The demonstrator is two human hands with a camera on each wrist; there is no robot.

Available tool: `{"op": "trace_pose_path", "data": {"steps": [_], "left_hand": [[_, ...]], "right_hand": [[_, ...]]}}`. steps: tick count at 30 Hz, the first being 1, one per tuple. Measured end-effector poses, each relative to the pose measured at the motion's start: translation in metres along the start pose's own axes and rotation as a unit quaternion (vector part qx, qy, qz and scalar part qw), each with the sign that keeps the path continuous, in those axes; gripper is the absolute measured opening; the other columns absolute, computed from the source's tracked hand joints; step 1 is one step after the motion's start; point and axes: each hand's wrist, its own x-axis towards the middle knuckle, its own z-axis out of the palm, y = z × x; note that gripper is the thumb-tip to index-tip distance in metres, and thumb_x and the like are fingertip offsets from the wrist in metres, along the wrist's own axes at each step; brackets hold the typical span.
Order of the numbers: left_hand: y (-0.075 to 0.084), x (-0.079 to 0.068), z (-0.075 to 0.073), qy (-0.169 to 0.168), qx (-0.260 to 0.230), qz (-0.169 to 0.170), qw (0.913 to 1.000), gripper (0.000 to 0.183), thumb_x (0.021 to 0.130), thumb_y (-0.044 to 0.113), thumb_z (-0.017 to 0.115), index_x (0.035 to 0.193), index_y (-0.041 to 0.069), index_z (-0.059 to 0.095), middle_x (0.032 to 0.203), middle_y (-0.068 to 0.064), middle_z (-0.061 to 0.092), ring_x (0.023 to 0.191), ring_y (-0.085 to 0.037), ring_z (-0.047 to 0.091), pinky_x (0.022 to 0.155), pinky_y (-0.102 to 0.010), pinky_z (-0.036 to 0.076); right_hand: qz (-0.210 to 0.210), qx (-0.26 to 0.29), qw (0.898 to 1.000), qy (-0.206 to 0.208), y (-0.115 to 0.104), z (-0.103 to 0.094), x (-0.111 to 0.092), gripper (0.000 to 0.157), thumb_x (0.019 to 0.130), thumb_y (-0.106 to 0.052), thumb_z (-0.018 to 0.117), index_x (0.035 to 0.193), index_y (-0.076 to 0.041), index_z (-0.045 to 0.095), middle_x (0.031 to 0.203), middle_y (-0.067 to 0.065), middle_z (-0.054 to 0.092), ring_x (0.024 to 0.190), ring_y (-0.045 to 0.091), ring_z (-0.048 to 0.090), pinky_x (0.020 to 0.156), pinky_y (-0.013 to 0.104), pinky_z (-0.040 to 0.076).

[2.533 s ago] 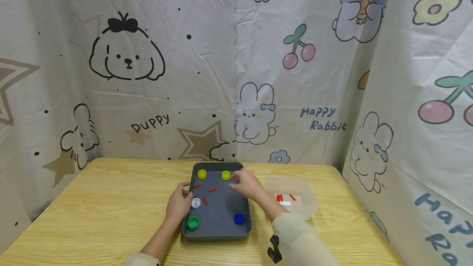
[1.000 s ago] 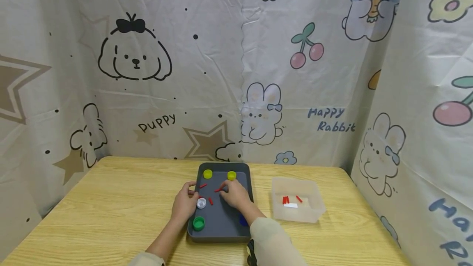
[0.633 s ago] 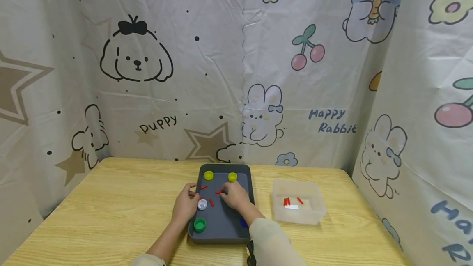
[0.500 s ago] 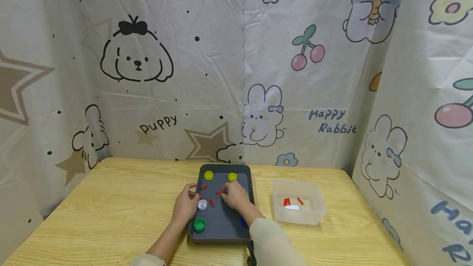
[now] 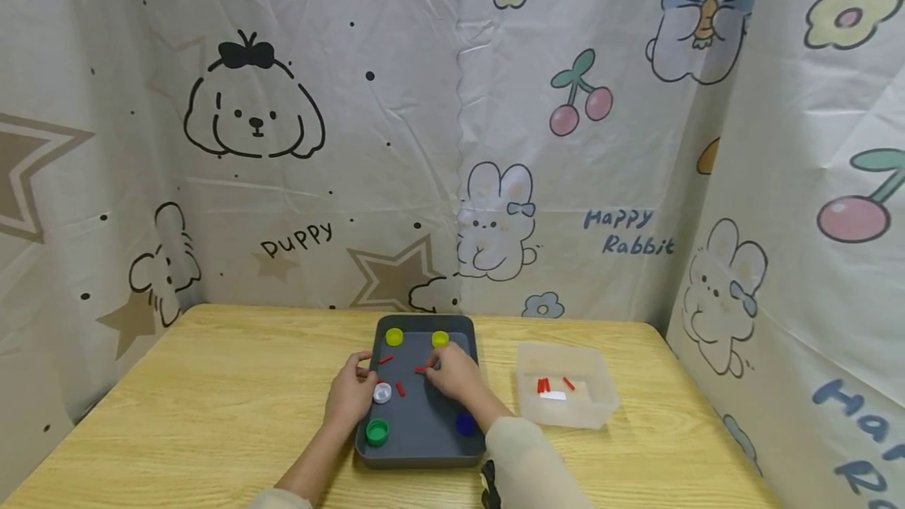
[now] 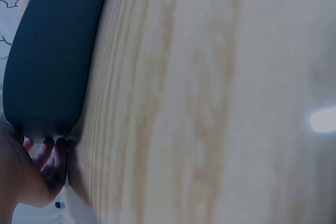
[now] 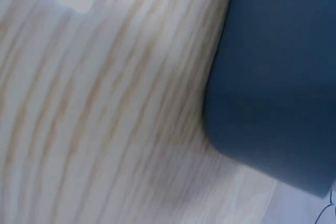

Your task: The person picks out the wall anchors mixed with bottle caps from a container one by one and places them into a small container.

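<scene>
In the head view, a grey tray (image 5: pixel 424 446) stands on the table. My left hand (image 5: pixel 348 395) grips its left side, thumb at the rim and fingers against the outer wall; the left wrist view shows those fingers at the tray's lower edge. Inside the tray, my right hand (image 5: pixel 456 374) pinches a short red stick (image 5: pixel 420 370), partly covered by the fingertips. Other red sticks lie on the tray floor, one (image 5: pixel 386 359) below the left yellow cap (image 5: pixel 393 337), another (image 5: pixel 400 389) beside the white cap (image 5: pixel 382 393). The right wrist view shows only tray wall and table.
Along the tray's edges sit a second yellow cap (image 5: pixel 440 338), a green cap (image 5: pixel 378 432) and a blue cap (image 5: pixel 465 424). Right of the tray, a translucent box (image 5: pixel 601 395) holds several red sticks (image 5: pixel 543 386) and a white label. A printed curtain (image 5: pixel 396 179) hangs behind.
My right hand came down and left from near the right yellow cap, took hold of a red stick on the tray floor, then shifted it slightly right. My left hand kept its place.
</scene>
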Motion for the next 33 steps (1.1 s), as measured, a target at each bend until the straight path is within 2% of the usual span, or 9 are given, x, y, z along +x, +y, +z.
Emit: {"op": "trace_pose_path", "data": {"steps": [4,11,19,33], "left_hand": [[0.001,0.000,-0.001,-0.003,0.002,-0.001,1.0000,0.039,0.089,0.014,0.053,0.128,0.008,0.052,0.103,-0.015,0.063,0.088,-0.025,0.060,0.069,-0.036,0.045],[0.003,-0.001,-0.003,-0.009,0.002,-0.001,1.0000,0.040,0.090,0.015,0.052,0.129,0.008,0.051,0.104,-0.016,0.063,0.088,-0.026,0.060,0.070,-0.037,0.046],[0.002,-0.003,-0.003,-0.011,-0.001,0.003,0.9999,0.039,0.090,0.014,0.052,0.128,0.007,0.051,0.103,-0.017,0.063,0.088,-0.026,0.060,0.069,-0.037,0.046],[0.001,-0.002,-0.003,-0.008,-0.002,0.003,1.0000,0.039,0.090,0.013,0.052,0.128,0.007,0.051,0.103,-0.017,0.063,0.088,-0.026,0.060,0.070,-0.038,0.046]], "right_hand": [[-0.006,-0.010,1.000,0.000,0.000,-0.007,-0.002,0.007,0.082,-0.020,0.066,0.082,-0.014,0.070,0.101,0.008,0.060,0.077,0.016,0.055,0.067,0.032,0.046],[-0.043,-0.012,0.999,0.002,-0.001,-0.021,-0.009,0.008,0.081,-0.019,0.065,0.082,-0.013,0.071,0.088,0.003,0.056,0.064,0.010,0.047,0.057,0.024,0.040],[-0.061,-0.017,0.998,-0.007,0.000,-0.035,-0.017,0.008,0.083,-0.021,0.065,0.084,-0.015,0.070,0.086,0.002,0.054,0.065,0.008,0.046,0.056,0.023,0.039],[-0.096,-0.027,0.995,0.007,0.006,-0.060,-0.030,0.007,0.083,-0.021,0.066,0.085,-0.015,0.070,0.081,-0.001,0.051,0.069,0.009,0.046,0.057,0.022,0.038]]}}
